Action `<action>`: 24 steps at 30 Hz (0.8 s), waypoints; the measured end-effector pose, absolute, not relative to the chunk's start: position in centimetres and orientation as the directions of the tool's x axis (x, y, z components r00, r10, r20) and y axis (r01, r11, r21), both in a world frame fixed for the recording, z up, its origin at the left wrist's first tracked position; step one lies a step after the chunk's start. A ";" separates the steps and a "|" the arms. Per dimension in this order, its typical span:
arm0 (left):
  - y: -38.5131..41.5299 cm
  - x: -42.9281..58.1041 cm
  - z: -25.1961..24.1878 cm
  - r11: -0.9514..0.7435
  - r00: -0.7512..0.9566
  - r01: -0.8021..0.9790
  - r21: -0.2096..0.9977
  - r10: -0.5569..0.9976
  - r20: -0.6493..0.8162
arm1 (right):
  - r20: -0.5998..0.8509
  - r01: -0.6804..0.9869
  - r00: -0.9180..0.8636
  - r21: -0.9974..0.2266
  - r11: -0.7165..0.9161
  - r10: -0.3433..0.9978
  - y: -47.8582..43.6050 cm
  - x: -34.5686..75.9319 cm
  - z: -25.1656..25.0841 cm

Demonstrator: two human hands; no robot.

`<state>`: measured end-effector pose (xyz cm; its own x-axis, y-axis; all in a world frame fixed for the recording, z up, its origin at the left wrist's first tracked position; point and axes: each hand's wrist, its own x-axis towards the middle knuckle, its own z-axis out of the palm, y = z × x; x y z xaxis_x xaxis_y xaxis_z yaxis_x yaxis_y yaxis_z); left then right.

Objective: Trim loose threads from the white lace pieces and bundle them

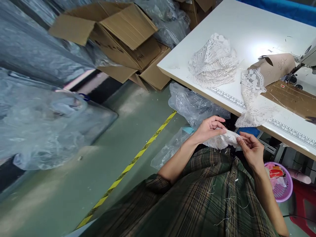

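A piece of white lace [218, 142] is stretched between my hands, just off the front edge of the table. My left hand [209, 129] pinches its left part between thumb and fingers. At the other end, my right hand [251, 148] grips the lace with thumb and fingertips. Close above my right hand, a second lace piece [253, 98] lies over the table edge, its upper end resting against a brown cardboard sheet. A stack of white lace pieces [213, 61] sits farther left on the white table [182, 56].
A sewing machine [308, 54] stands at the right, beside brown cardboard [278, 67]. Ruler markings run along the table's front edge. Open cardboard boxes [128, 39] and plastic-wrapped bundles [41, 118] lie to the left. A purple basket [283, 191] and a red stool [302, 204] are at lower right.
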<state>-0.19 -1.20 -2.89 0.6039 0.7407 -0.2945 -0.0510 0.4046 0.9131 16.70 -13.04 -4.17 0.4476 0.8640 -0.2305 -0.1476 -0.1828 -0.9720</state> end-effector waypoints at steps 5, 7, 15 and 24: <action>-1.3 -0.2 -3.3 0.415 0.603 -0.052 0.908 0.739 -0.303 | -0.272 -0.174 0.459 -0.961 -0.214 0.846 -12.9 16.7 -4.4; -1.3 -0.2 -3.4 0.404 0.604 -0.049 0.914 0.741 -0.295 | -0.262 -0.163 0.463 -0.964 -0.210 0.847 -13.0 16.7 -4.3; -1.4 -0.4 -3.5 0.397 0.642 -0.054 0.916 0.716 -0.273 | -0.191 -0.093 0.466 -0.981 -0.168 0.864 -13.3 16.7 -4.1; -1.5 -0.7 -3.1 0.348 0.630 -0.036 0.937 0.735 -0.249 | -0.197 -0.099 0.478 -0.980 -0.170 0.856 -13.3 16.5 -4.1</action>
